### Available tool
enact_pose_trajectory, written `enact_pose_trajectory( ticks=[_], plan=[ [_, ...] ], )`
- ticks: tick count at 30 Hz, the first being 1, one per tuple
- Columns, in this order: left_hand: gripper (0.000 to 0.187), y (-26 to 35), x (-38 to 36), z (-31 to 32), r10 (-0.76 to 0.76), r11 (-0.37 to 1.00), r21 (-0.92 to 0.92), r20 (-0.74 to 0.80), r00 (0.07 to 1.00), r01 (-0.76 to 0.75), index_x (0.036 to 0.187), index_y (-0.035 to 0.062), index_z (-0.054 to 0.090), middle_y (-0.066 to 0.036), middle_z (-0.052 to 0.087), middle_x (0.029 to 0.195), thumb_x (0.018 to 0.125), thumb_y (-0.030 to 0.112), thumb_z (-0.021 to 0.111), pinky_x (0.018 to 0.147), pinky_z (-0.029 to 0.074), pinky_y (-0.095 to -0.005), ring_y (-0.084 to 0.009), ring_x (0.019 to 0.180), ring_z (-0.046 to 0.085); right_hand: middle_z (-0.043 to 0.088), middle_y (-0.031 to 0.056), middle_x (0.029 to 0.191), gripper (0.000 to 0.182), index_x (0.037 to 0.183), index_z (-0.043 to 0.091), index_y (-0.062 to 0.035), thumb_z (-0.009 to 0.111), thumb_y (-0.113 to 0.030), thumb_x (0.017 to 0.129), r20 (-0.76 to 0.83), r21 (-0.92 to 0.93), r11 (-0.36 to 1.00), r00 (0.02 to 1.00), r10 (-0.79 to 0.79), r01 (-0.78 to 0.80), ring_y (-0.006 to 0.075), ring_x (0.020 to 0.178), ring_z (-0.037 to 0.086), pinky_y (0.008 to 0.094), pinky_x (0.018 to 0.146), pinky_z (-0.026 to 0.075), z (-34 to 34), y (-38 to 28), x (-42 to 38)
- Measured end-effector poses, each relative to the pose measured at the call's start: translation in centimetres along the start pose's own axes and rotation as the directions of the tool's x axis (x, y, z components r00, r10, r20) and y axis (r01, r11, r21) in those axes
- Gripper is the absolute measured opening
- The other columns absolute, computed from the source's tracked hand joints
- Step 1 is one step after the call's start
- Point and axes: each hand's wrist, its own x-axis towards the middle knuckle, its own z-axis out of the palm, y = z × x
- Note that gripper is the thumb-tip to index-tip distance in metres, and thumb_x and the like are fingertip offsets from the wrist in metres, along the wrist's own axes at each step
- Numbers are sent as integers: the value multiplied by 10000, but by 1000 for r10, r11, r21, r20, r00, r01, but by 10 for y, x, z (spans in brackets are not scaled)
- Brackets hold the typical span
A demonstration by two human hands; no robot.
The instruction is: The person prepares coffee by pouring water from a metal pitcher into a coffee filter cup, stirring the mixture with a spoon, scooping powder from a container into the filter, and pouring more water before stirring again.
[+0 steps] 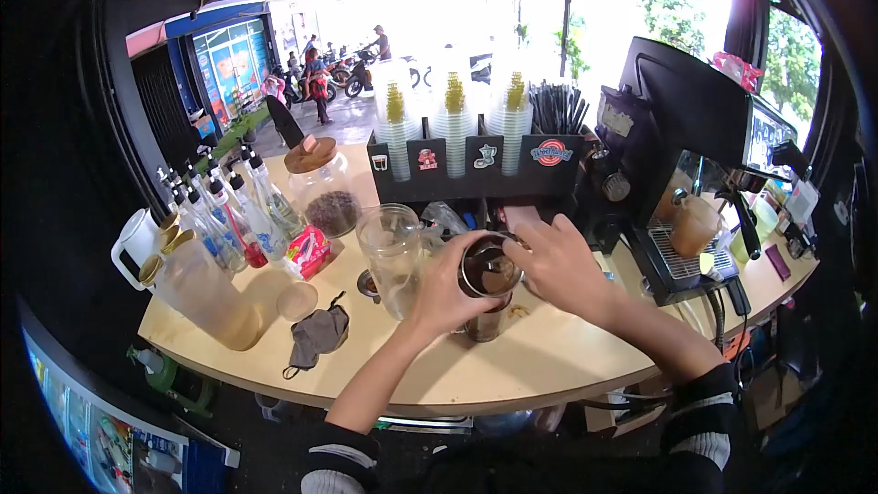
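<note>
L hand (437,297) & R hand (562,265) meet at one cup (472,276)

L grip's curled round the cup, closed to its width, prob. to steady it w/ the R hand at the rim. R grip: fingers bunched; can't tell if they've hold of anything. Cup's nr the table (585,348) middle, dark inside; a brown vessel (485,327) shows just below, can't tell if it's the same piece. Clear pitcher (389,256) stands just L, prob. for easy reach. Pump bottles (265,201) cluster further L, nozzles up, prob. for quick pressing. Stacked clear cups (455,133) & straws (558,110) sit upright in a black rack (434,187) at back, prob. for fast grabbing. Table's pale w/ a curved front edge; coffee machine (681,96) on R. Room's dark, open-fronted; motorbikes (359,82) outside.
</note>
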Motion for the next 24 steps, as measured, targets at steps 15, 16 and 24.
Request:
enact_pose_trajectory(
  ticks=[15, 16, 24],
  plan=[
    [817, -18, 5, -17, 189, 966, 137, 211, 959, -220, 1239, 92, 504, -109, 527, 1221, 494, 185, 828, 1015, 355, -428, -317, 1126, 504, 485, -6, 807, 152, 871, 581, -109, 584, -142, 722, -32, -82, 975, 977, -211, 208, 141, 742, 498, 322, 658, 337, 10, 1, -13],
    [819, -18, 6, -17, 192, 965, 135, 213, 958, -224, 1240, 98, 504, -108, 526, 1219, 493, 190, 827, 1013, 355, -428, -316, 1130, 498, 487, -3, 809, 152, 869, 579, -111, 587, -146, 722, -35, -47, 976, 976, -216, 214, 141, 739, 498, 320, 657, 339, 10, 1, -13],
    [829, -12, 6, -15, 111, 971, 180, 258, 960, -160, 1251, 131, 490, -98, 490, 1173, 495, 188, 822, 965, 369, -434, -313, 1109, 475, 505, 13, 835, 178, 877, 583, -79, 602, -135, 709, -44, -51, 990, 990, -133, 131, 150, 748, 514, 316, 644, 345, 18, -9, -16]
  ],
)
